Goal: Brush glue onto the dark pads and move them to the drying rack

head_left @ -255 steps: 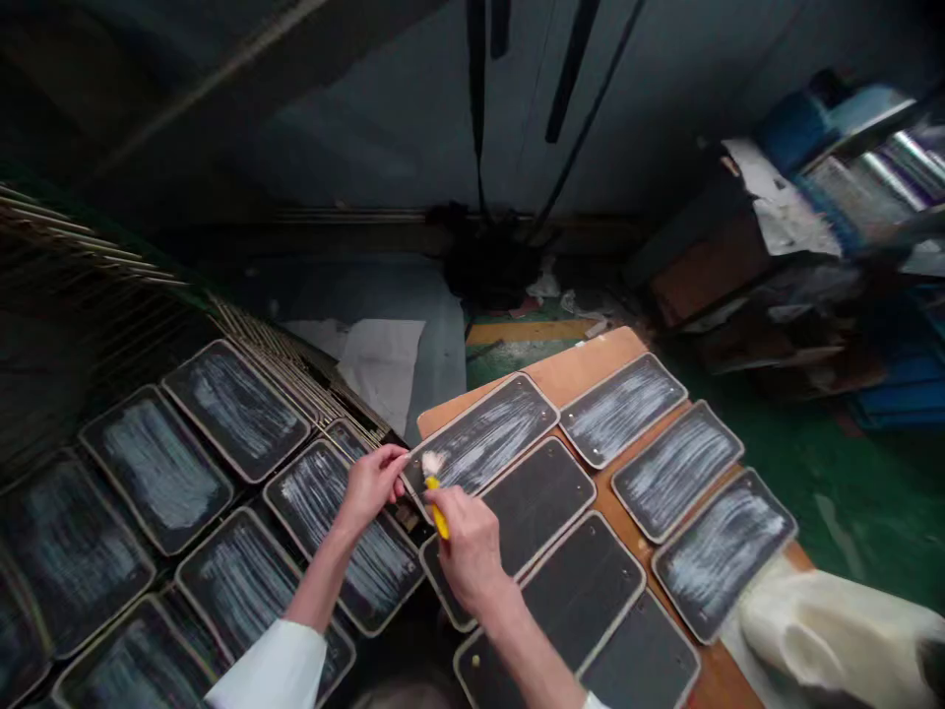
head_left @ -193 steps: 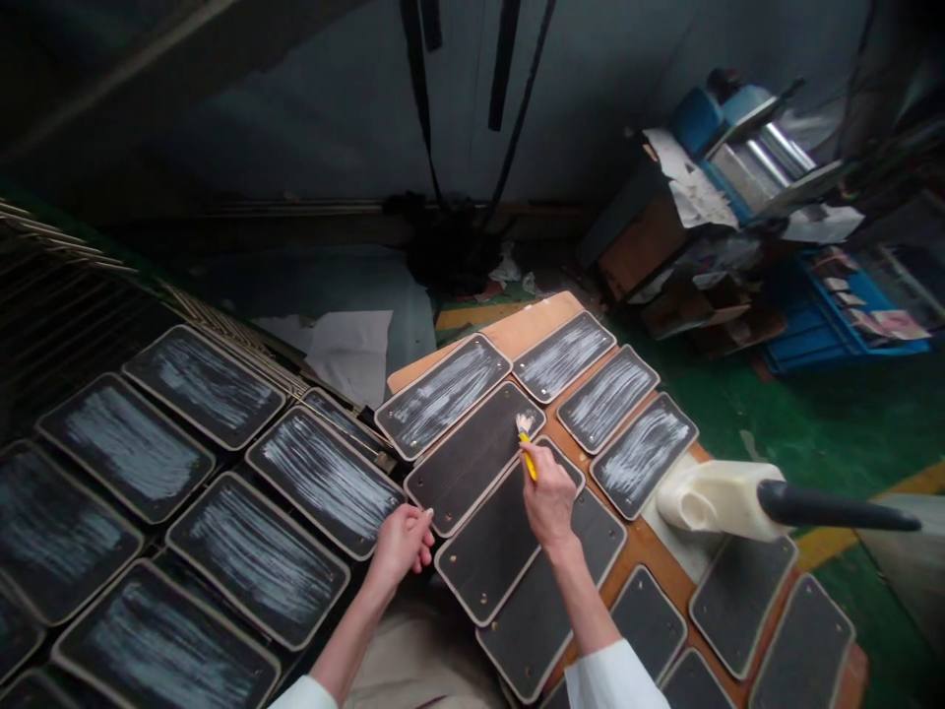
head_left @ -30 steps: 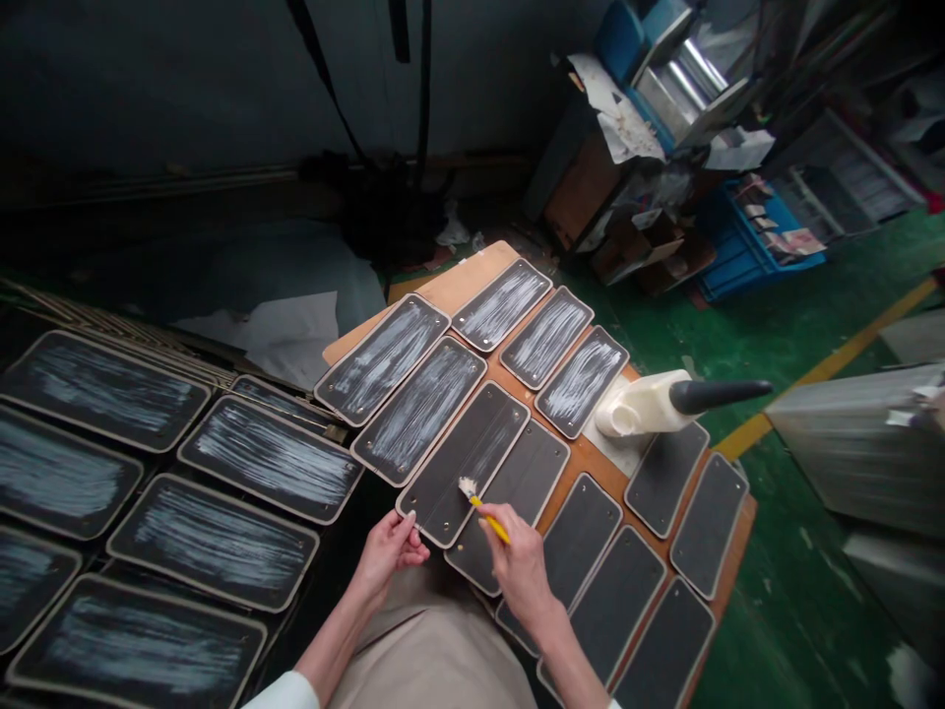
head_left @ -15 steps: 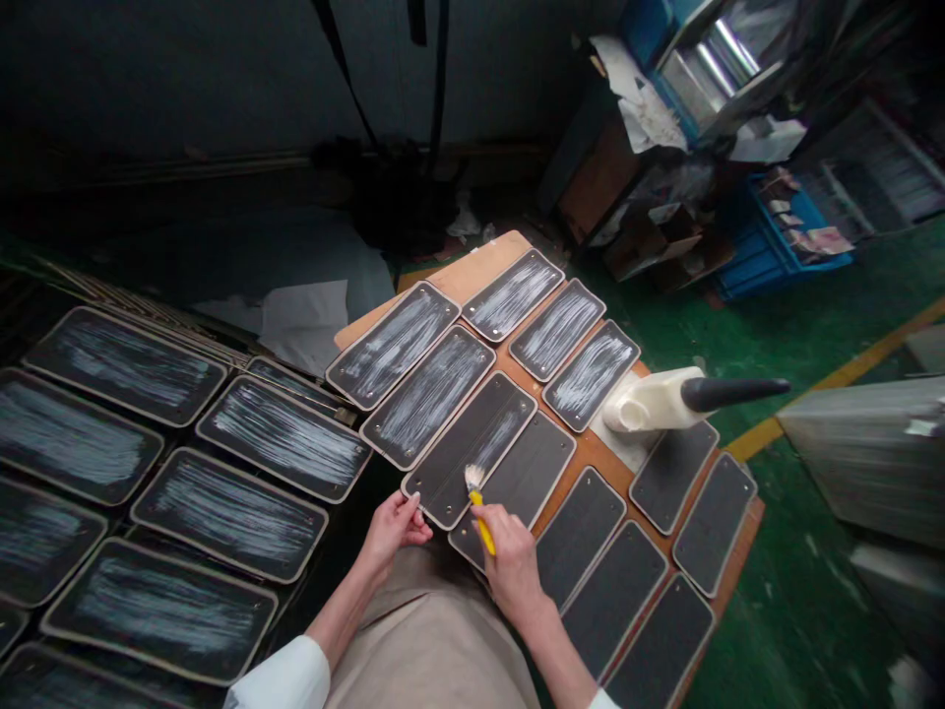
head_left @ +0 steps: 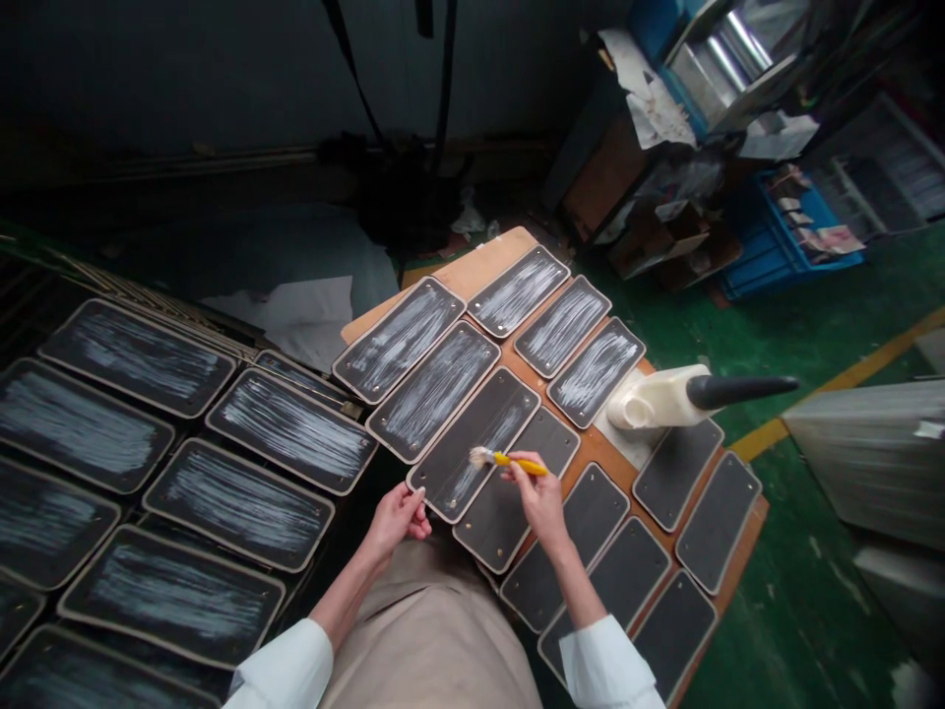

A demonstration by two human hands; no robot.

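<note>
My right hand (head_left: 538,492) is closed round the yellow handle of a small brush (head_left: 521,463). Its pale bristles touch a dark rounded panel (head_left: 450,448) that bears a white streak along its right side. At the near left corner of this same panel, my left hand (head_left: 399,519) pinches the edge between thumb and fingers. Partly under it, to the right, lies a plain dark panel (head_left: 502,522). Two panels beyond, such as this streaked panel (head_left: 434,394), carry broad white brush marks. A cream bottle with a black tip (head_left: 657,397) stands on the board to the right.
The brown board (head_left: 583,458) holds several more panels, plain ones on the near right. Left of me, a rack (head_left: 199,423) carries rows of white-streaked panels. A blue crate (head_left: 783,246) sits on the green floor at far right, near a pale stack (head_left: 871,458).
The brush has swung from upright to nearly level, and its bristles have moved slightly away from me. The white streak on the panel is longer. My left hand keeps its pinch on the corner.
</note>
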